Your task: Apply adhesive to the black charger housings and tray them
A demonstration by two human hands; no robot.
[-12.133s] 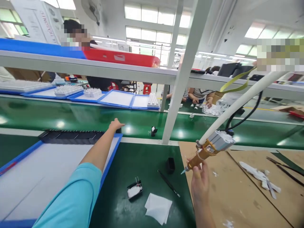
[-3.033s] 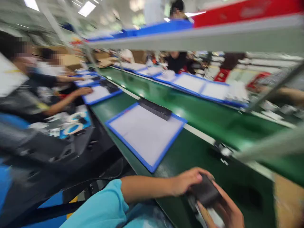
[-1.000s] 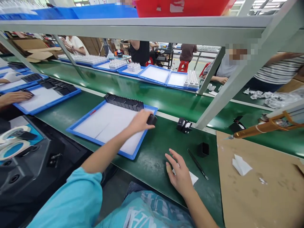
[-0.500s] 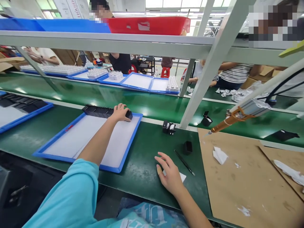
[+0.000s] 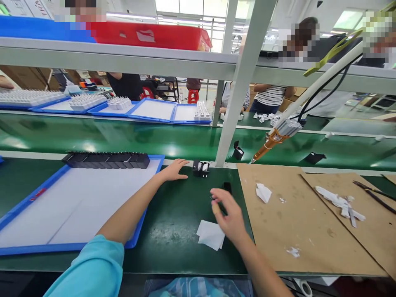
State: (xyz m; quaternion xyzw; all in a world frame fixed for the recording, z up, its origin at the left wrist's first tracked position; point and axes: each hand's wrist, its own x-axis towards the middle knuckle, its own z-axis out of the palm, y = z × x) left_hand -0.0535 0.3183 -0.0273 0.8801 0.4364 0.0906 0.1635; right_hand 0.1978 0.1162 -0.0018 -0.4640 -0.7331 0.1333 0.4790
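Bare green mat (image 5: 176, 218) lies mid-frame between the blue tray (image 5: 46, 249) at left and the cardboard (image 5: 278, 222) at right. My left hand (image 5: 173, 170), empty and flat, sits just left of the black plug (image 5: 201, 168). My right hand (image 5: 228, 213) curls just below the black cap (image 5: 227, 187); whether it pinches anything, I cannot tell.

**Two small black parts lying on the green table**

A black charger part (image 5: 200, 168), white pieces showing in its open face, is sitting at the table's (image 5: 173, 214) far edge, just beside the left hand (image 5: 173, 170). A smaller black box-shaped shell (image 5: 227, 187) is standing nearer, just beyond the right hand (image 5: 228, 211).
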